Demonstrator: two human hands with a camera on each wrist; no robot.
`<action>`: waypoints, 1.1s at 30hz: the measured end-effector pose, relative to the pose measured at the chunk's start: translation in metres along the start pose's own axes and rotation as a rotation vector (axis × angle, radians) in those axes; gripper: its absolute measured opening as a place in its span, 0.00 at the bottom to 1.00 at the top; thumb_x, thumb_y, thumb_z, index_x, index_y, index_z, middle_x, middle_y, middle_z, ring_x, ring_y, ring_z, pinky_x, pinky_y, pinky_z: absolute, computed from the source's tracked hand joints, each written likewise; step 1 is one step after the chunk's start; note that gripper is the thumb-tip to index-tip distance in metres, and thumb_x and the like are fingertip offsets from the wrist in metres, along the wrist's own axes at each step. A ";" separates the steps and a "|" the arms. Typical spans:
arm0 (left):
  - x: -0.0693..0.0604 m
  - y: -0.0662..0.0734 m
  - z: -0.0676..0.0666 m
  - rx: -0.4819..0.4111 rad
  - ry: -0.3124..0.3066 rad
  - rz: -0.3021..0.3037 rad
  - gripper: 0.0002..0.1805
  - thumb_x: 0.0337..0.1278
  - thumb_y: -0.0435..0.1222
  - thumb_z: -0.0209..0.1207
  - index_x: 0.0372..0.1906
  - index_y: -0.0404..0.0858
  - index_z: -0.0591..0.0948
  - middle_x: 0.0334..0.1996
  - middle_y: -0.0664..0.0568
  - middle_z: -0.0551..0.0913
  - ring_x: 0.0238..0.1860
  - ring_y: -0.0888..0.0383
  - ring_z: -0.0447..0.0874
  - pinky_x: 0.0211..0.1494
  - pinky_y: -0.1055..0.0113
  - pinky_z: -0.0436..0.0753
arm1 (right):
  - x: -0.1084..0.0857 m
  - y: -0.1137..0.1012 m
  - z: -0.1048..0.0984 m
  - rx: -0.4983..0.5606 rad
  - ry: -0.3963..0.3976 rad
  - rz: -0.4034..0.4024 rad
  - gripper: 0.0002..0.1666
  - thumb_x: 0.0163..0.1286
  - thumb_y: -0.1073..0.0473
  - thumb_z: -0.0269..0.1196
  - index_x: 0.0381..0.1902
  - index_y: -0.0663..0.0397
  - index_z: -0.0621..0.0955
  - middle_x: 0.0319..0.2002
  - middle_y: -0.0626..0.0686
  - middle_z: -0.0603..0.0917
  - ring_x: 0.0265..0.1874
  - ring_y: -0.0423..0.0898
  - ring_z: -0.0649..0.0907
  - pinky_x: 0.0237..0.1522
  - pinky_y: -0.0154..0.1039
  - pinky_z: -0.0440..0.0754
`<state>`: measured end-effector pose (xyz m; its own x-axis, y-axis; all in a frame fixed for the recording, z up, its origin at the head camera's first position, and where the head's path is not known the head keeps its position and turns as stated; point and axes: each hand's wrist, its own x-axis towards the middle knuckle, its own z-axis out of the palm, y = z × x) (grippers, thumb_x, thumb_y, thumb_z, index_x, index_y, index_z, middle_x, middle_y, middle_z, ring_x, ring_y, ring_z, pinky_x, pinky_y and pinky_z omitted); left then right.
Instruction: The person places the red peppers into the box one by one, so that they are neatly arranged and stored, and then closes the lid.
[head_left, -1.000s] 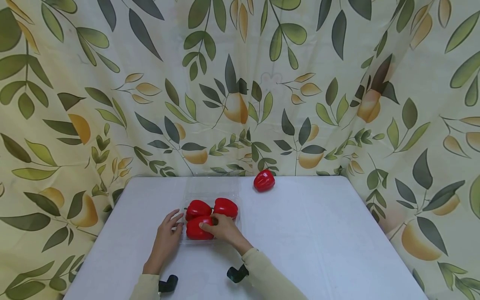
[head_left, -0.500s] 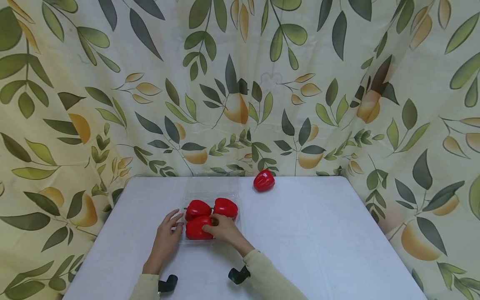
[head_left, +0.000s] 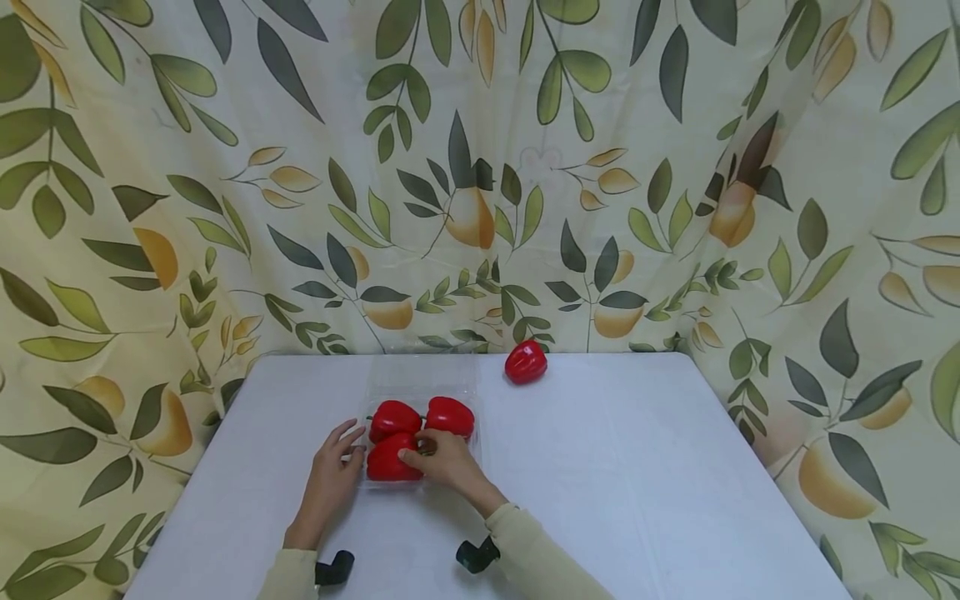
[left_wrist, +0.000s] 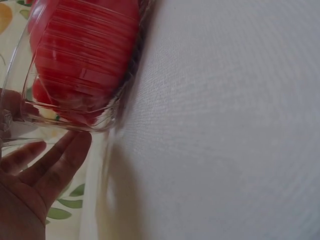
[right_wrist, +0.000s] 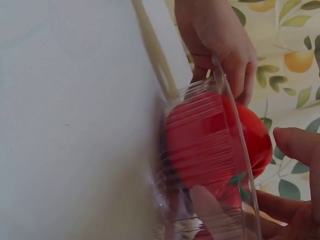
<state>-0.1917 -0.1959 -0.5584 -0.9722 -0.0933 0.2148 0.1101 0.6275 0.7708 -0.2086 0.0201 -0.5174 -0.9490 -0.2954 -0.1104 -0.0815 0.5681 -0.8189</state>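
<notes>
Three red bell peppers lie in a clear plastic clamshell box (left_wrist: 75,107): the front one (head_left: 392,460), a back-left one (head_left: 394,418) and a back-right one (head_left: 451,416). My left hand (head_left: 334,471) touches the box's left side with spread, fairly straight fingers. At the front pepper's stem end is my right hand (head_left: 452,464). Its thumb (right_wrist: 295,142) reaches over the pepper, with a slight gap seen in the right wrist view. The other right fingers extend down into the box beside the green stem (right_wrist: 241,185). My hand hides part of the back-right pepper.
Another red bell pepper (head_left: 526,362) lies at the table's back edge, right of the box. The box's clear lid (head_left: 422,372) is folded back behind it. A white cloth covers the table (head_left: 600,475), and a leaf-patterned curtain (head_left: 480,167) hangs behind.
The front pepper has shifted slightly left and turned a little in the box, with my right fingers at its stem end. My left hand has stayed at the box's side.
</notes>
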 end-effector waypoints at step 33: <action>-0.001 -0.003 -0.001 -0.004 -0.008 0.005 0.21 0.65 0.33 0.57 0.63 0.37 0.78 0.69 0.45 0.71 0.49 0.49 0.87 0.50 0.60 0.88 | -0.026 -0.025 -0.049 0.169 -0.085 -0.225 0.24 0.70 0.52 0.61 0.61 0.53 0.77 0.57 0.54 0.81 0.55 0.52 0.82 0.50 0.46 0.87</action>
<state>-0.1914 -0.1985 -0.5608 -0.9733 -0.0838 0.2137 0.1158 0.6247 0.7722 -0.1973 0.0515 -0.4667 -0.8833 -0.4667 0.0437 -0.2284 0.3472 -0.9095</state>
